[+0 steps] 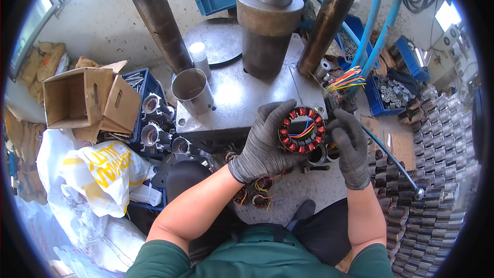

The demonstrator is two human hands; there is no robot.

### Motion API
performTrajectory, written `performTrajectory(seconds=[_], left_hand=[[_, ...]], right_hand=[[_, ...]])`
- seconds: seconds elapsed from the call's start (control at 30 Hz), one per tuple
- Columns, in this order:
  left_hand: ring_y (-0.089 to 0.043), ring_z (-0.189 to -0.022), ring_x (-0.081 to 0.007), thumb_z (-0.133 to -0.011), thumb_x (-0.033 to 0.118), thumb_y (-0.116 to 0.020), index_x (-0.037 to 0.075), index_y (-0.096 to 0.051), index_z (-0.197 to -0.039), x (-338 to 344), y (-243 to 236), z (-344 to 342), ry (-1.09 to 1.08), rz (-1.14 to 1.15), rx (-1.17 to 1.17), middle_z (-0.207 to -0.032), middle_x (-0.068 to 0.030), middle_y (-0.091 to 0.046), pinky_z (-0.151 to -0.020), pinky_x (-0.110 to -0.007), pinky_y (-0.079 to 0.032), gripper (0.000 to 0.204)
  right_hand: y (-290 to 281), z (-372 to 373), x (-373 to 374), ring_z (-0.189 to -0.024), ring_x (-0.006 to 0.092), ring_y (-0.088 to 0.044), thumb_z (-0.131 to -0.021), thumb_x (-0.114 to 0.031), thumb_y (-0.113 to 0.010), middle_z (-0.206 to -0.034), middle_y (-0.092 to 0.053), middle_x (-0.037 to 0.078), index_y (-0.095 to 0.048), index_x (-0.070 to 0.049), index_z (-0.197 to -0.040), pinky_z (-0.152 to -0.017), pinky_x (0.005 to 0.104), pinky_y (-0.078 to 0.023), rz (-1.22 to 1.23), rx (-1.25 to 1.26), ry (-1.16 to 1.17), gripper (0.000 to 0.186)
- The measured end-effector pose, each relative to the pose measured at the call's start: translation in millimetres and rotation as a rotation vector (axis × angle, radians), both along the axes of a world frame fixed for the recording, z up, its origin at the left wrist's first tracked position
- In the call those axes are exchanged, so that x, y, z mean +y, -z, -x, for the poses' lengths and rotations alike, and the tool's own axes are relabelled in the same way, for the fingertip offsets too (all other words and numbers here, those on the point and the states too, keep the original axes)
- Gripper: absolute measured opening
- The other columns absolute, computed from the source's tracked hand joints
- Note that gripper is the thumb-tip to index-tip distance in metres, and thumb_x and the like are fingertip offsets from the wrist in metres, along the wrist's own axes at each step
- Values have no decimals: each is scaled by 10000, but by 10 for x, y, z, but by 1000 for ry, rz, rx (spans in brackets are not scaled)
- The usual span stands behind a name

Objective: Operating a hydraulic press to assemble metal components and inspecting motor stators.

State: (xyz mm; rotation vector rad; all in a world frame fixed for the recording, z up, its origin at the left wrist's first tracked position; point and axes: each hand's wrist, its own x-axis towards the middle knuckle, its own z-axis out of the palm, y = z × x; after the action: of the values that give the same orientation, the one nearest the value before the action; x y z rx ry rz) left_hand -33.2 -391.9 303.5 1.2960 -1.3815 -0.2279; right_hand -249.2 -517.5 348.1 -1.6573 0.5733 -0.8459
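Observation:
A motor stator [301, 147], a round ring with red copper windings, is held up in front of me over the near edge of the press bed. Yellow, red and blue leads show through its middle. My left hand [265, 146], in a grey glove, grips it from the left side. Close to its right side, my gloved right hand [351, 146] has loosely bent fingers standing apart, with nothing visible in them. Below the stator is a metal cup-shaped part [316, 155], partly covered. More wound stators [261, 201] with loose leads lie on the floor between my legs.
Ahead, a thick press ram [268, 36] hangs over the steel bed [244, 98] between two columns. An open metal cylinder [198, 98] and a white-topped cylinder [199, 59] stand on it. A long lever [393, 159] slants right, beside stacked metal housings [442, 149]. Cardboard boxes [74, 98] stand left.

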Motion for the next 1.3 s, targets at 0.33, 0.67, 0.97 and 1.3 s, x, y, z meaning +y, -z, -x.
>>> performTrajectory(seconds=[0.33,0.67,0.97,1.3], left_hand=[[-572,-1452,-275,-732,147,-1038,80,-297,-1696,48,178,60,258,-112,367,-1578,-160,-562,-1209,-468,-507,1218],[-595,-1404,-321,-668,322,-1072,73,-294,-1701,34,140,-9,137,-44,18,-1542,-173,-556,-1189,-487,-494,1316],[-565,-1418,-359,-675,341,-1063,67,-256,-1708,8,196,104,233,-111,234,-1532,-200,-525,-1196,-498,-481,1340],[-568,-1393,-382,-638,301,-1071,73,-330,-1663,-39,143,127,-34,14,104,-1546,-213,-495,-1184,-486,-504,1286]], right_hand=[[20,-76,132,-1149,134,-634,-1026,-394,-738,-1326,-677,73,-574,-6,-1539,-985,281,-533,-319,-4,-57,664],[-3,-81,157,-1225,172,-653,-1008,-321,-741,-1348,-684,105,-572,8,-1518,-1062,343,-543,-517,-176,-124,630],[125,-112,255,-1182,141,-603,-977,-249,-826,-1300,-653,64,-576,-44,-1432,-1047,334,-518,-257,-71,-59,557],[215,-240,299,-1294,173,-582,-1059,-242,-710,-1404,-631,80,-533,-32,-1500,-1133,362,-478,-451,-270,-152,519]])
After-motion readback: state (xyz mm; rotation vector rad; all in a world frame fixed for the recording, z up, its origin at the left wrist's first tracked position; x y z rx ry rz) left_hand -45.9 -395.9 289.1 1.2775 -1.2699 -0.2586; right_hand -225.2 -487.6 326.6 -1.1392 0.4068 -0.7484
